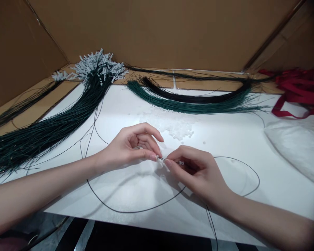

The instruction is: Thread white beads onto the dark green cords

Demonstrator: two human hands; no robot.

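My left hand point(132, 146) pinches a tiny white bead point(157, 157) between thumb and a fingertip, its index finger raised and curved. Close beside it, my right hand point(199, 169) grips a thin dark wire point(136, 212), whose short end spans the small gap between both hands. A few white beads point(181, 162) show under the right fingers; whether they are all on the wire I cannot tell. The wire loops across the white board below the hands and out to the right. Just beyond my hands lies a loose pile of translucent white beads point(176, 127).
Green wires tipped with white beads point(99, 66) lie in a big bundle at left. Behind the bead pile are curved green wires point(183, 105) and black wires point(196, 97). Red ribbon point(300, 90) and a clear plastic bag point(298, 143) sit at right. Cardboard walls point(157, 35) enclose the back.
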